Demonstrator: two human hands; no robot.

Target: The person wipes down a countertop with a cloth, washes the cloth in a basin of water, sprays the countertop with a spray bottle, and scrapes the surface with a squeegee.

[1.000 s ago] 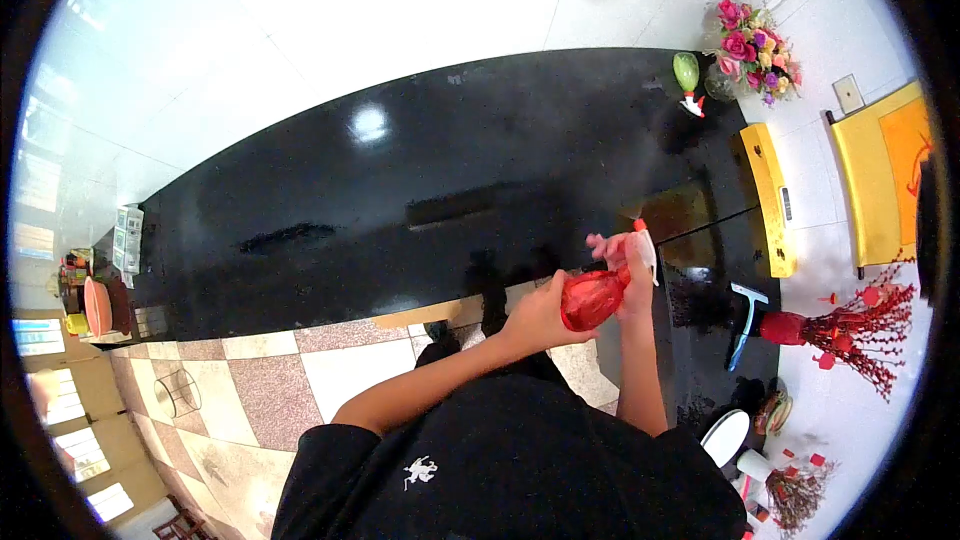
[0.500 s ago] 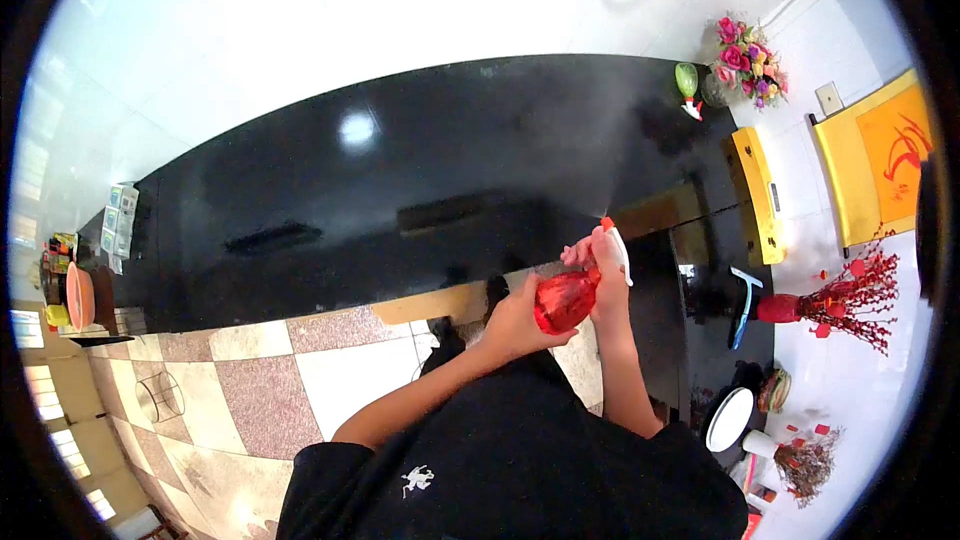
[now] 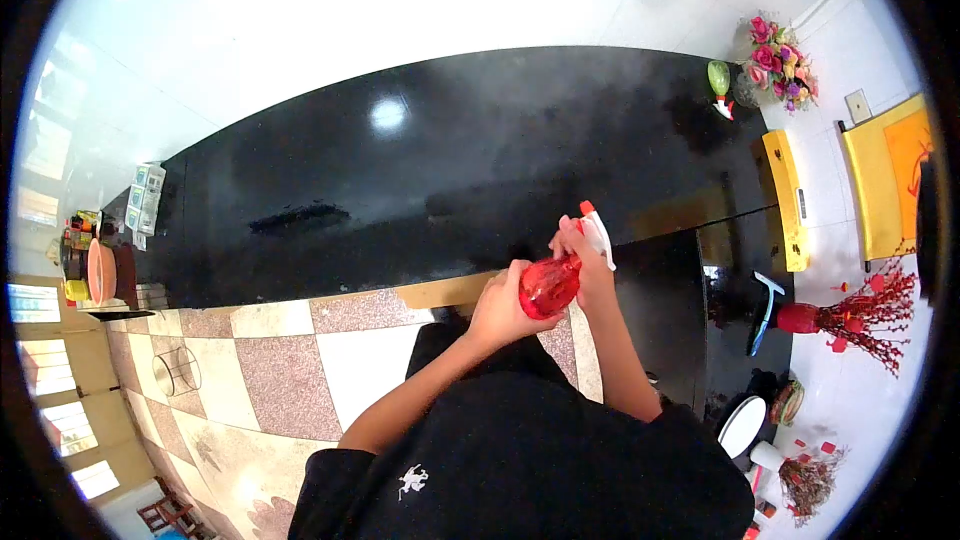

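Note:
Both my hands are closed on a red spray bottle (image 3: 548, 289) with a white and red trigger head. My left hand (image 3: 496, 306) cups the bottle's base. My right hand (image 3: 592, 265) wraps the neck just below the trigger head, its fingers partly hidden. The bottle is tilted, its red nozzle pointing away from me over the black countertop (image 3: 420, 160). A faint whitish haze hangs above the far part of the counter.
On the right stand a green spray bottle (image 3: 719, 78), artificial flowers (image 3: 778, 62), a yellow box (image 3: 786, 200), a blue squeegee (image 3: 766, 315), a red vase (image 3: 797, 318) and a white plate (image 3: 742, 426). A pink basin (image 3: 101, 272) is far left. Tiled floor (image 3: 285, 385) lies below.
The fine spray seen at the nozzle has spread into a haze over the counter. My hands and the bottle sit slightly further left and higher; the surroundings have shifted right in view.

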